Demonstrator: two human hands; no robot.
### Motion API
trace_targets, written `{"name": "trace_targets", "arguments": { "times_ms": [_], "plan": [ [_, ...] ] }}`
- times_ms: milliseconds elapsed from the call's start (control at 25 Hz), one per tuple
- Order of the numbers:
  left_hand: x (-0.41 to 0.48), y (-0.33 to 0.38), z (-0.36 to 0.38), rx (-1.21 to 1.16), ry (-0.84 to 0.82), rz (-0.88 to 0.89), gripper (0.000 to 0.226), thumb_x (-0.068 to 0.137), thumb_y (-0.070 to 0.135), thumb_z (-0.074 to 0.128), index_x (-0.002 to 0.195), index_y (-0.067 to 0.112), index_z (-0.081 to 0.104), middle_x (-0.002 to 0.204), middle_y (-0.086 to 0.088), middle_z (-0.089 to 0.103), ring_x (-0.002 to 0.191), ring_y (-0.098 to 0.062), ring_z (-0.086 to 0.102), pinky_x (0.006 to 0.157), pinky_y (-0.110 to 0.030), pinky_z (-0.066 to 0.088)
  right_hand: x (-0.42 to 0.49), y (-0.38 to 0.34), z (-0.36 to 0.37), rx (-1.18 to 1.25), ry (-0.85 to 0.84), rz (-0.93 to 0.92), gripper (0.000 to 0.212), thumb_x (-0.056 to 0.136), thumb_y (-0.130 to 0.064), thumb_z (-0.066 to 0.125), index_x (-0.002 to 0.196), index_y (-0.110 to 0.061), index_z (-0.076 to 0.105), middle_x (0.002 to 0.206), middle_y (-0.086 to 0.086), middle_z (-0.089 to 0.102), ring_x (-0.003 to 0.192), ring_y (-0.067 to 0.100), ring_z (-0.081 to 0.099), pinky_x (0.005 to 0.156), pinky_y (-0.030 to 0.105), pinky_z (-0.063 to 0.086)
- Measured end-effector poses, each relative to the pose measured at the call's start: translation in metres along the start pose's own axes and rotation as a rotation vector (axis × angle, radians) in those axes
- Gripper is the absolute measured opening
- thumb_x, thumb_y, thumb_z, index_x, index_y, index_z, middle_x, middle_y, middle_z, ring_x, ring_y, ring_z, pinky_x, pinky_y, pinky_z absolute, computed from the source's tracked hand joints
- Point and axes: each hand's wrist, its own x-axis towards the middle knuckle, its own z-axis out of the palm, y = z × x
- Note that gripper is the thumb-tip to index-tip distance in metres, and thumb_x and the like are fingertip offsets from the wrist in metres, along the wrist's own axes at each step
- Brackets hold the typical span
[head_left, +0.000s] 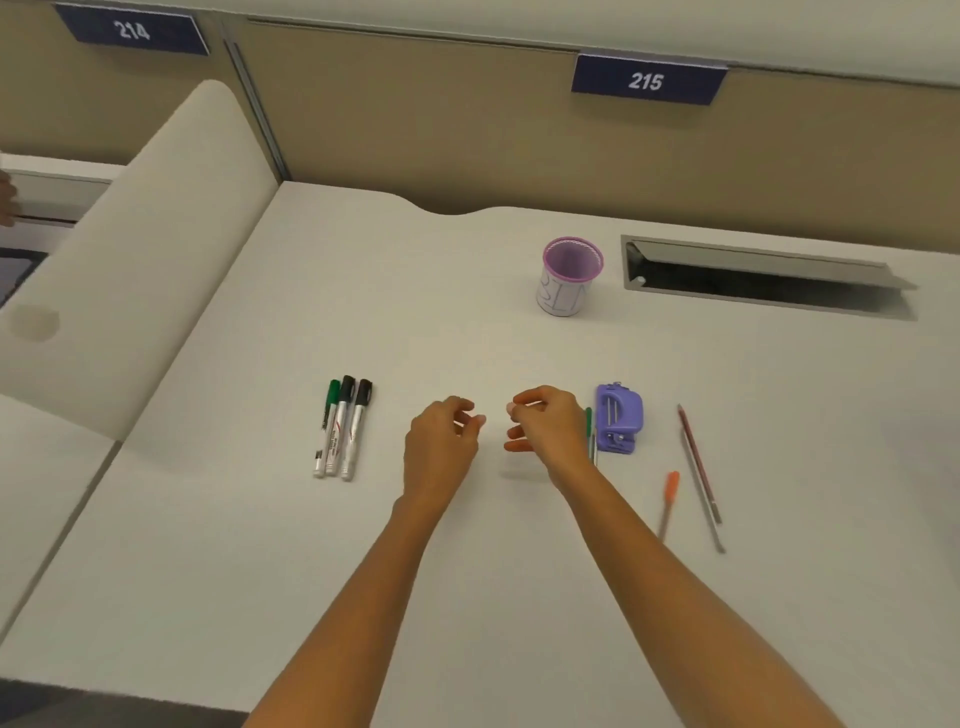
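My left hand (441, 441) and my right hand (545, 423) hover side by side over the middle of the white desk (467, 571), fingers loosely curled, nothing visibly held. Three whiteboard markers (341, 428), one green-capped and two black-capped, lie in a row left of my left hand. A green pen (590, 431) lies partly hidden behind my right hand. A purple hole punch (618, 418) sits just right of it. Farther right lie an orange pen (668, 501) and a thin red pencil (698, 467). A purple-rimmed cup (569, 278) stands upright at the back.
A cable slot (763, 278) with an open flap cuts into the desk at the back right. A padded divider (130, 270) rises along the left side. The partition behind bears labels 214 (132, 31) and 215 (645, 80).
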Motion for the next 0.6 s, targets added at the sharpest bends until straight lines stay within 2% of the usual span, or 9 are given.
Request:
{"name": "trace_targets", "arguments": {
  "times_ms": [80, 160, 200, 280, 360, 480, 600],
  "plan": [
    [-0.010, 0.019, 0.035, 0.024, -0.147, -0.040, 0.027, 0.086, 0.035, 0.065, 0.106, 0.017, 0.068, 0.099, 0.001, 0.071, 0.084, -0.013, 0.064, 0.076, -0.025, 0.047, 0.000, 0.020, -0.042, -0.063, 0.075, 0.010, 0.006, 0.087, -0.015, 0.067, 0.091, -0.014, 0.063, 0.073, -0.003, 0.065, 0.052, 0.010, 0.067, 0.044, 0.023, 0.056],
    [-0.020, 0.035, 0.064, 0.038, -0.239, -0.069, 0.029, 0.084, 0.035, 0.067, 0.105, 0.015, 0.069, 0.102, -0.002, 0.071, 0.089, -0.016, 0.064, 0.077, -0.025, 0.046, -0.001, 0.047, -0.087, -0.193, 0.140, 0.042, 0.009, 0.087, -0.018, 0.065, 0.090, -0.010, 0.066, 0.077, 0.002, 0.068, 0.051, 0.017, 0.069, 0.057, 0.033, 0.060],
    [-0.023, 0.040, 0.075, 0.049, -0.264, -0.083, 0.029, 0.084, 0.035, 0.068, 0.105, 0.014, 0.069, 0.102, -0.003, 0.071, 0.092, -0.018, 0.065, 0.077, -0.025, 0.045, -0.002, 0.061, -0.106, -0.271, 0.160, 0.068, 0.012, 0.087, -0.020, 0.064, 0.088, -0.009, 0.067, 0.080, 0.005, 0.069, 0.051, 0.021, 0.070, 0.060, 0.034, 0.060],
    [-0.028, 0.048, 0.092, 0.081, -0.284, -0.109, 0.031, 0.082, 0.035, 0.069, 0.104, 0.013, 0.068, 0.102, -0.004, 0.070, 0.095, -0.022, 0.065, 0.076, -0.026, 0.045, -0.004, 0.083, -0.136, -0.423, 0.169, 0.133, 0.018, 0.086, -0.025, 0.067, 0.087, -0.007, 0.068, 0.084, 0.008, 0.071, 0.063, 0.028, 0.072, 0.065, 0.032, 0.057],
    [-0.031, 0.059, 0.105, 0.116, -0.283, -0.133, 0.034, 0.080, 0.037, 0.071, 0.102, 0.011, 0.067, 0.099, -0.004, 0.069, 0.092, -0.024, 0.064, 0.074, -0.028, 0.046, -0.006, 0.097, -0.153, -0.496, 0.148, 0.188, 0.025, 0.083, -0.030, 0.071, 0.085, -0.006, 0.065, 0.092, 0.011, 0.069, 0.079, 0.036, 0.070, 0.074, 0.036, 0.057],
    [-0.031, 0.076, 0.114, 0.183, -0.265, -0.179, 0.034, 0.078, 0.037, 0.074, 0.095, 0.009, 0.063, 0.086, -0.004, 0.065, 0.076, -0.024, 0.058, 0.065, -0.029, 0.044, -0.010, 0.103, -0.155, -0.565, 0.099, 0.212, 0.036, 0.076, -0.037, 0.076, 0.076, -0.012, 0.050, 0.095, 0.012, 0.067, 0.086, 0.038, 0.070, 0.076, 0.042, 0.059],
    [-0.028, 0.087, 0.119, 0.238, -0.248, -0.202, 0.029, 0.078, 0.028, 0.074, 0.093, 0.006, 0.063, 0.089, -0.009, 0.067, 0.074, -0.025, 0.055, 0.064, -0.030, 0.043, -0.012, 0.108, -0.149, -0.605, 0.057, 0.195, 0.036, 0.075, -0.034, 0.077, 0.075, -0.013, 0.048, 0.097, 0.012, 0.069, 0.088, 0.035, 0.071, 0.077, 0.042, 0.059]
  ]
}}
